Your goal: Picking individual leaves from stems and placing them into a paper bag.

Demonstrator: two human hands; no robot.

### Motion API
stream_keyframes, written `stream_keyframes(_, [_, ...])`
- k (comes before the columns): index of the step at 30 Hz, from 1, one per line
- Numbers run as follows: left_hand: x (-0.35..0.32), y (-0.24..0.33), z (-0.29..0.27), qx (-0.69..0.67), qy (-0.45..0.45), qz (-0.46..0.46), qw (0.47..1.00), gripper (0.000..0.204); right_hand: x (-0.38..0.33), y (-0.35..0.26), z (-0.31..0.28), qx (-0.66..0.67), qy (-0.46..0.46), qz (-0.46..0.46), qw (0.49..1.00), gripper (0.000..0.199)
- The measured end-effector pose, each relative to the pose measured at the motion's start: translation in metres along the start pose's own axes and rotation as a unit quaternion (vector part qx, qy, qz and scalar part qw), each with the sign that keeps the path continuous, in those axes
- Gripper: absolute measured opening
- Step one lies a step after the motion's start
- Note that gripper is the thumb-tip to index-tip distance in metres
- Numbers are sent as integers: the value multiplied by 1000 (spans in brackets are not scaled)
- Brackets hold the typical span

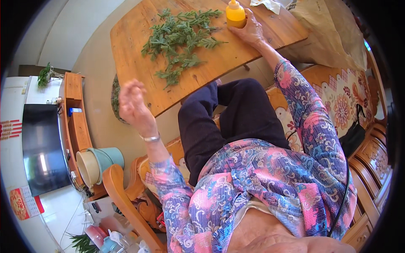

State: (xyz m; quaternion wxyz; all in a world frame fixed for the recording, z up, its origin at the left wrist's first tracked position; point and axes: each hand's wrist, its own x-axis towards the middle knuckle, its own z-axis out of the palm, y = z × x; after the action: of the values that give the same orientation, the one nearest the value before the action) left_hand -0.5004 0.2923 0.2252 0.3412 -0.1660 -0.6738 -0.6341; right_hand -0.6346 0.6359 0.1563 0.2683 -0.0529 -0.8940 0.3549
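Note:
My right hand [251, 30] is wrapped round a yellow squeeze bottle [236, 15] at the far side of the wooden table [130, 46]. The bottle has a pale pointed nozzle and stands upright, its base at the tabletop. Just left of it, a loose heap of green needle-leaved sprigs [177, 38] spreads over the wood. Raised off the table's near left corner is my left hand [136, 107], with a bangle at its wrist. Its fingers are bent and smeared by motion, and no object shows in them.
A large brown paper bag [327, 36] leans at the table's right, near a white paper [266, 6]. I sit on a wooden bench with a patterned cushion [337, 107]. On the left are two buckets [110, 160], a television [44, 147] and a wooden cabinet [78, 122].

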Motion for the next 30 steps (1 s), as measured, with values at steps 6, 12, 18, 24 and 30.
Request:
stream_keyframes(6, [-123, -81, -41, -205, -57, -444, 870, 27, -31, 23, -9, 72, 112, -82, 988, 57])
stream_keyframes(12, [-87, -104, -17, -383, 140, -511, 757, 38, -142, 36, -24, 525, 40, 175, 832, 25])
stream_keyframes(18, [-95, -148, -12, -456, 133, -442, 761, 31, -107, 17, -10, 656, -114, 345, 661, 30])
stream_keyframes(24, [-93, -152, -17, -472, 126, -446, 750, 24, -91, 19, 12, 689, -82, 355, 626, 31])
stream_keyframes(30, [-101, -146, -34, -475, 126, -452, 745, 22, -106, 29, 20, 695, -107, 337, 627, 29])
